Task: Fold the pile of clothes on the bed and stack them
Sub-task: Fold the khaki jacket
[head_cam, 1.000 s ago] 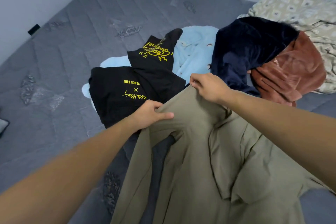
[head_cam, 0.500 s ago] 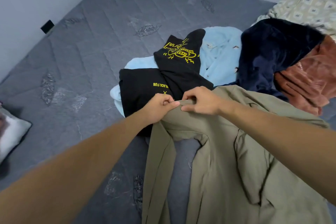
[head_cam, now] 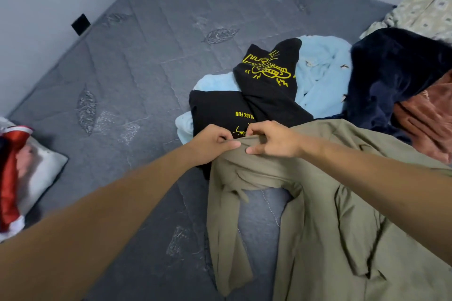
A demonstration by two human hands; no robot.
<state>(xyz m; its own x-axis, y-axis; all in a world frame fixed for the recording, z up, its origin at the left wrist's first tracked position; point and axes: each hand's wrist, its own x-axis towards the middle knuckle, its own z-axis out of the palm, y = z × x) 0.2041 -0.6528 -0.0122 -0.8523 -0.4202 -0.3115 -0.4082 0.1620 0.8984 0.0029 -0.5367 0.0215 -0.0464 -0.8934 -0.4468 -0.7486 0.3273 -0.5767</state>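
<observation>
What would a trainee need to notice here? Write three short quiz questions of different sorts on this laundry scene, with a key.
1. True or false: both hands grip the olive shirt at its top edge.
2. Multiple choice: the black T-shirt with yellow print lies on (A) a light blue garment, (B) a white towel, (C) a red pillow.
3. Fill in: beyond the right hand, a dark navy garment lies against a ______-coloured one.

Key
1. True: the left hand and the right hand pinch the bunched edge close together.
2. A: the light blue garment shows around it.
3. Rust: the rust-brown garment sits at the right edge, on the grey mattress.
</observation>
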